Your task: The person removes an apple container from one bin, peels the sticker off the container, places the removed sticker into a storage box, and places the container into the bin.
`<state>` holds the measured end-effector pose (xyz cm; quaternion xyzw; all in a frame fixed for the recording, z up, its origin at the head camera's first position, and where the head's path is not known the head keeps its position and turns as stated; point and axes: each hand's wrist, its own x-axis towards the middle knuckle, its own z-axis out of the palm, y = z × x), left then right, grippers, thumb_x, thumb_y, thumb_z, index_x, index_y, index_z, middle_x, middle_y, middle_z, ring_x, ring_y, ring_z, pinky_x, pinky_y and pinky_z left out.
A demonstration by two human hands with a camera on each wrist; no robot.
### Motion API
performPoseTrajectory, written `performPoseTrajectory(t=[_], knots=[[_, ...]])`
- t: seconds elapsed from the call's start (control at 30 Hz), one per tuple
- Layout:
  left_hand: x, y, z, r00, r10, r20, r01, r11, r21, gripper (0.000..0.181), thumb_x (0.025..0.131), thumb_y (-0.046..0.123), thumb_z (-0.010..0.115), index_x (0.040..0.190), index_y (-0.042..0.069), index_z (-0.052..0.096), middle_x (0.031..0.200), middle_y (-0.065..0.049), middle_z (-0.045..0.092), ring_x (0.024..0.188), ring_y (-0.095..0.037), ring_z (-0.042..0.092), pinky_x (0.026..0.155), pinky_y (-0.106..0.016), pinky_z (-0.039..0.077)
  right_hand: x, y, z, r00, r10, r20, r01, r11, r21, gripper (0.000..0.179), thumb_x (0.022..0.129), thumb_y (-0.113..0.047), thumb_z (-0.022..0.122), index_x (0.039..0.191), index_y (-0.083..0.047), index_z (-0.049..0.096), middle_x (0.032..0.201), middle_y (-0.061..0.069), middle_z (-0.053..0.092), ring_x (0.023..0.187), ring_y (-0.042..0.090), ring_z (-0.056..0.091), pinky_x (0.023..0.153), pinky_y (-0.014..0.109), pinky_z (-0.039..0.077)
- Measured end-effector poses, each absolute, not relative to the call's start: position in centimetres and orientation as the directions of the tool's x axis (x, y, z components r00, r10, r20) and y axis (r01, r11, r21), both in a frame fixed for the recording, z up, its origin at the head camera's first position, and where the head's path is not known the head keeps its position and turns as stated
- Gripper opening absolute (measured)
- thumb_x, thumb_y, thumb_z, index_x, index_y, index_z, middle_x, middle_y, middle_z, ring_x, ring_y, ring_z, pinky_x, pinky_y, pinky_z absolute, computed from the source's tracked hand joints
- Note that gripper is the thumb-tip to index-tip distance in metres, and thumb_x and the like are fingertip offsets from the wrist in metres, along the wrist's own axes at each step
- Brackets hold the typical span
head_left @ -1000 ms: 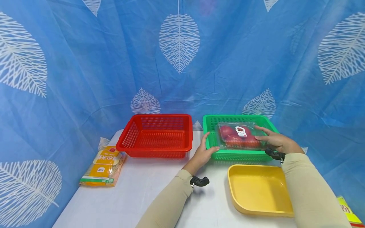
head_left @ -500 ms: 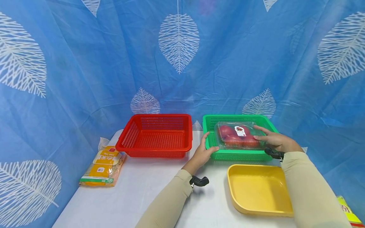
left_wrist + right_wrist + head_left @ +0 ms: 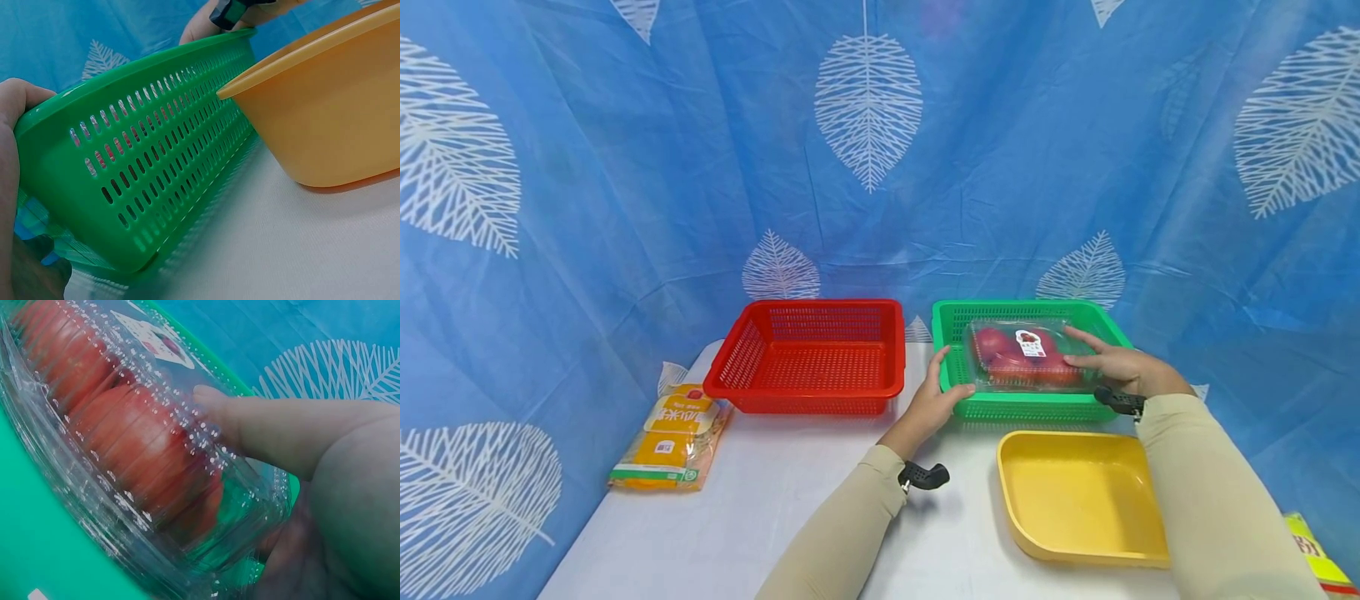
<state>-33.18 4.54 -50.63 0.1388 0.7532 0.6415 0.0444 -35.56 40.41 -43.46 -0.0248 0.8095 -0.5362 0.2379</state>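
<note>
One clear plastic clamshell pack [image 3: 1037,367] of tomatoes [image 3: 134,437] sits inside the green basket [image 3: 1037,408], a white label [image 3: 1030,343] on its lid. From my feed I can't quite tell whether its base touches the basket floor. The right hand [image 3: 1127,368] grips the pack's right end, thumb over the lid. Apart from it, the left hand [image 3: 931,402] holds the basket at its near left corner. Nearer me than the basket stands a yellow plastic tub [image 3: 1075,500], its right side hidden behind the right forearm's beige sleeve [image 3: 1210,492]. To the left I have a red basket [image 3: 827,367], well apart from the green one, and beside it a yellow-printed food bag [image 3: 670,437]. All these stand on the white-covered desk [image 3: 775,517], before a blue leaf-patterned curtain [image 3: 970,225]. A yellow packet [image 3: 1321,554] is cut off at the lower right.
</note>
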Motion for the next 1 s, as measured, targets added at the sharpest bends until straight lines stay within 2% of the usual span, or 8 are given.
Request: performPoseTrajectory(t=[0.17, 0.4, 0.6, 0.8, 0.9, 1.0], knots=[[-33.17, 4.53, -50.51, -0.956, 0.269, 0.116, 0.157, 0.137, 0.978, 0.082, 0.097, 0.035, 0.072, 0.164, 0.04, 0.026, 0.165, -0.017, 0.035, 0.148, -0.038, 0.036, 0.113, -0.067, 0.031, -35.66, 40.52, -43.57, -0.888, -0.295, -0.354, 0.222, 0.399, -0.89, 0.093, 0.107, -0.032, 0.064, 0.169, -0.029, -0.006, 0.166, 0.02, -0.034, 0.144, 0.067, -0.013, 0.114, 0.073, 0.017], [-33.26, 4.57, -50.62, -0.956, 0.269, 0.117, 0.16, 0.143, 0.977, 0.083, 0.097, 0.035, 0.072, 0.165, 0.038, 0.026, 0.165, -0.018, 0.035, 0.147, -0.037, 0.036, 0.114, -0.066, 0.031, -35.75, 40.69, -43.65, -0.889, -0.304, -0.342, 0.231, 0.348, -0.909, 0.091, 0.108, -0.024, 0.064, 0.17, -0.027, -0.003, 0.168, 0.021, -0.028, 0.148, 0.064, 0.003, 0.114, 0.069, 0.029], [-33.27, 4.57, -50.57, -0.957, 0.268, 0.11, 0.152, 0.138, 0.979, 0.083, 0.097, 0.034, 0.072, 0.165, 0.036, 0.026, 0.164, -0.019, 0.036, 0.147, -0.037, 0.036, 0.114, -0.067, 0.031, -35.82, 40.72, -43.68, -0.888, -0.293, -0.355, 0.261, 0.315, -0.913, 0.091, 0.107, -0.023, 0.066, 0.17, -0.028, 0.0, 0.169, 0.022, -0.024, 0.151, 0.059, 0.001, 0.114, 0.065, 0.031], [-33.27, 4.53, -50.54, -0.957, 0.272, 0.103, 0.144, 0.136, 0.98, 0.083, 0.097, 0.035, 0.073, 0.165, 0.04, 0.026, 0.165, -0.018, 0.035, 0.149, -0.036, 0.034, 0.114, -0.067, 0.03, -35.86, 40.64, -43.83, -0.883, -0.305, -0.356, 0.289, 0.245, -0.926, 0.086, 0.11, -0.014, 0.059, 0.17, -0.028, -0.001, 0.17, 0.028, -0.012, 0.149, 0.058, 0.018, 0.103, 0.057, 0.049], [-33.23, 4.51, -50.54, -0.957, 0.271, 0.104, 0.145, 0.136, 0.98, 0.083, 0.097, 0.035, 0.073, 0.164, 0.04, 0.026, 0.166, -0.018, 0.034, 0.149, -0.036, 0.033, 0.115, -0.067, 0.029, -35.88, 40.72, -43.87, -0.888, -0.307, -0.342, 0.264, 0.27, -0.926, 0.085, 0.11, -0.013, 0.058, 0.17, -0.026, -0.001, 0.17, 0.029, -0.013, 0.149, 0.06, 0.015, 0.105, 0.059, 0.047], [-33.19, 4.52, -50.55, -0.958, 0.267, 0.104, 0.145, 0.138, 0.98, 0.083, 0.097, 0.037, 0.073, 0.164, 0.04, 0.026, 0.166, -0.018, 0.034, 0.149, -0.036, 0.033, 0.115, -0.067, 0.029, -35.87, 40.84, -43.84, -0.891, -0.304, -0.337, 0.236, 0.323, -0.917, 0.085, 0.11, -0.014, 0.059, 0.169, -0.025, -0.001, 0.169, 0.028, -0.017, 0.15, 0.06, 0.003, 0.112, 0.066, 0.034]])
